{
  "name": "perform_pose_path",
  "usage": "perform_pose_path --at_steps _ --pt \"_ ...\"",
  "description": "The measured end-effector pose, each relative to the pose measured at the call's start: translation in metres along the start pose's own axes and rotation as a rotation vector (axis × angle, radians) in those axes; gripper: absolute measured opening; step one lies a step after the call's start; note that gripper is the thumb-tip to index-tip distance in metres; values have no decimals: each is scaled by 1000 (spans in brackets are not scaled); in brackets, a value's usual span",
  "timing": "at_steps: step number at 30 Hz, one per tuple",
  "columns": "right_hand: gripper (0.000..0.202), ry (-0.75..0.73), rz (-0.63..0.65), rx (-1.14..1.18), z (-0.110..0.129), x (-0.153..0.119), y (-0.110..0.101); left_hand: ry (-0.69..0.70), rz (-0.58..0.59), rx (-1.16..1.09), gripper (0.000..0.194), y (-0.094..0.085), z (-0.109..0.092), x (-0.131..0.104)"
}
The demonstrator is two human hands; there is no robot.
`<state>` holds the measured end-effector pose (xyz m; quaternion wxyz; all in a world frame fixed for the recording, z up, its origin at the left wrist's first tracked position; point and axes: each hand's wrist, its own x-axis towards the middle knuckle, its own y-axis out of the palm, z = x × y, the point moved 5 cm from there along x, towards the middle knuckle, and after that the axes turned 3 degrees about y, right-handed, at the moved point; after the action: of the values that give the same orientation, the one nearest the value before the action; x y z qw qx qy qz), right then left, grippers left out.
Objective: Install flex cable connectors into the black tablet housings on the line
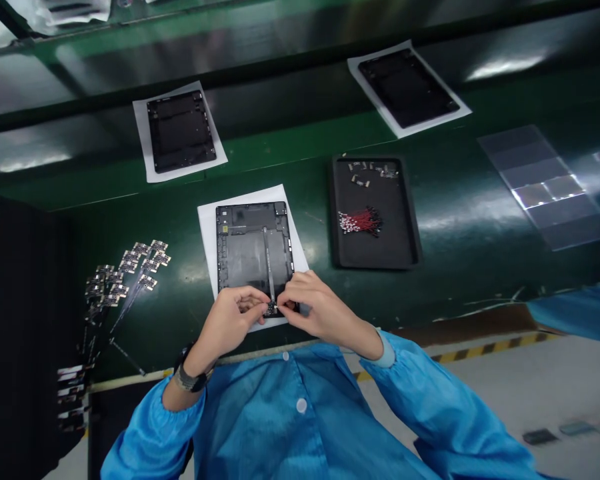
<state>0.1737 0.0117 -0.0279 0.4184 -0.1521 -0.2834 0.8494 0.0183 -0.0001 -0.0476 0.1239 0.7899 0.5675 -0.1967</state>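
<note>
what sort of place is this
Probably an electronics assembly workshop: a flat black device shell lies on white paper on a green bench, small circuit boards are spread at the left, and a black tray holds red wires.

- An electronics assembly workshop, by the look of it, with a long green surface (175, 280).
- Flat black device housings (247, 263) lie on white sheets (209, 233), one by the near edge and two toward the far edge.
- Small circuit boards (130, 259) with ribbon cables are gathered near the near left corner.
- A black tray (380, 250), between the near and far edges, sorts red-wired parts (360, 221) from other small pieces.
- Beyond the near edge, yellow-and-black striped marking (495, 347) crosses the floor (480, 400).
- The worker wears a blue work coat (260, 407).
</note>
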Motion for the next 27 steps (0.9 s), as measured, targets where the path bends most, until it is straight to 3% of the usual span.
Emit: perform_pose_path --at_steps 10,15,20,27 --pt "20 -135 -69 -187 3 -5 7 -140 5 -16 5 2 1 3" --pt "18 -156 -96 -141 2 -5 4 -168 -1 10 7 5 0 4" --pt "15 -73 -73 25 -3 -5 -2 -98 -10 32 10 6 2 4" --pt "8 165 29 223 -11 -2 -8 54 27 94 10 0 -6 3"
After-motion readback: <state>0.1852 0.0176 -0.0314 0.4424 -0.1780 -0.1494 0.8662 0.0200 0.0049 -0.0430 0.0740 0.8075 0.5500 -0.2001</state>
